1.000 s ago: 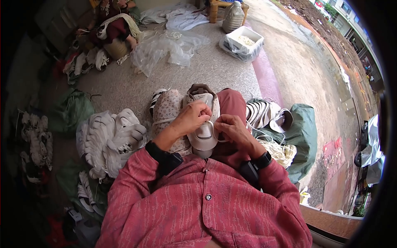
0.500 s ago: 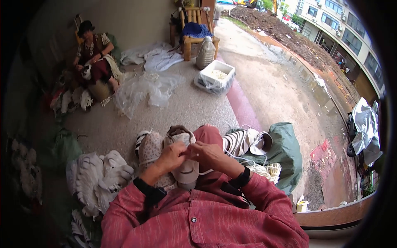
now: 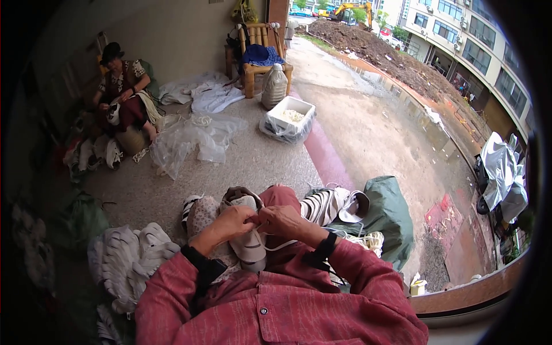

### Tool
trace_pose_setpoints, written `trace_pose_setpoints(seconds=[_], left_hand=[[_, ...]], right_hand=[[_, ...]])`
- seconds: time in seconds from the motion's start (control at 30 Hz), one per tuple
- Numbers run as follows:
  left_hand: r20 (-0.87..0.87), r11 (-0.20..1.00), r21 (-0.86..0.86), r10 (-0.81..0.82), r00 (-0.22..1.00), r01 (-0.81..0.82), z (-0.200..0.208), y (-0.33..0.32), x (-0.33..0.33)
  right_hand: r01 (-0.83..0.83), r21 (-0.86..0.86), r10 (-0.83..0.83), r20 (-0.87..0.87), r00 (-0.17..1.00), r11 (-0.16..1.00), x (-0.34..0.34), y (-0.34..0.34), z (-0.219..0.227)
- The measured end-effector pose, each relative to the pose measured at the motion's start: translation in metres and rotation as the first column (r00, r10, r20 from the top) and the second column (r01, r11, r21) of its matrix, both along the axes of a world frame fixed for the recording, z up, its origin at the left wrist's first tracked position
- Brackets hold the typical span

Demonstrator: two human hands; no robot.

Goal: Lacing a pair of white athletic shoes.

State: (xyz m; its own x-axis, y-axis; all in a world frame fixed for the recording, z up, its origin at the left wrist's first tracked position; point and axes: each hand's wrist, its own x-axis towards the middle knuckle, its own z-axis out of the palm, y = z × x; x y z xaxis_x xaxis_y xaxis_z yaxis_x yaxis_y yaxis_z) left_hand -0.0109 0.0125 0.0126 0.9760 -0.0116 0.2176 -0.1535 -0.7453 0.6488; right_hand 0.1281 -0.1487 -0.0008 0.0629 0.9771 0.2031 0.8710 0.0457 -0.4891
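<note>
The person sits on the ground with a pale shoe (image 3: 248, 244) on the lap, toe pointing back toward the body. The left hand (image 3: 230, 221) is curled over the upper part of the shoe, fingers pinched together on it near the lacing. The right hand (image 3: 282, 218) meets it just beside, fingertips closed on a white lace (image 3: 276, 246) that loops down from under that hand across the lap. Both hands touch at the thumbs above the shoe's opening.

Just beyond the left hand lie more shoes (image 3: 198, 213) on the floor, and further to its left a heap of white shoe uppers (image 3: 129, 259). Beyond the right hand sits a striped pile of shoe parts (image 3: 330, 206) resting against a green sack (image 3: 388, 221).

Well away from both hands, a white tub (image 3: 290, 115) wrapped in clear plastic stands on the pavement, with a wooden chair (image 3: 259, 54) behind it. Far off past the left hand, another person (image 3: 123, 95) sits by the wall, working on a shoe as well.
</note>
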Motion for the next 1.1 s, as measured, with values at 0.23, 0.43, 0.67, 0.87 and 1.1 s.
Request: trace_pose_setpoints(seconds=[0.23,0.43,0.67,0.87,1.1], left_hand=[[-0.133,0.965,0.239,-0.077,0.988,0.107,0.003,0.007,0.014],[-0.193,0.98,0.169,-0.077,0.978,0.11,0.012,0.008,0.015],[0.024,0.987,0.08,-0.14,0.99,0.137,-0.002,0.019,0.003],[0.267,0.917,-0.045,0.394,0.88,-0.397,0.039,0.059,-0.037],[-0.009,0.703,-0.661,0.343,0.939,-0.263,-0.001,0.021,-0.063]], right_hand=[[-0.058,0.051,0.059,-0.034,0.998,0.997,0.001,-0.001,0.003],[-0.107,0.104,0.113,-0.054,0.992,0.989,0.007,0.001,0.002],[-0.086,0.007,0.086,-0.108,0.99,0.996,0.006,0.004,0.004],[-0.171,-0.061,0.154,-0.225,0.962,0.983,0.008,0.008,0.01],[-0.052,-0.12,0.009,-0.33,0.944,0.991,-0.003,0.009,0.032]])
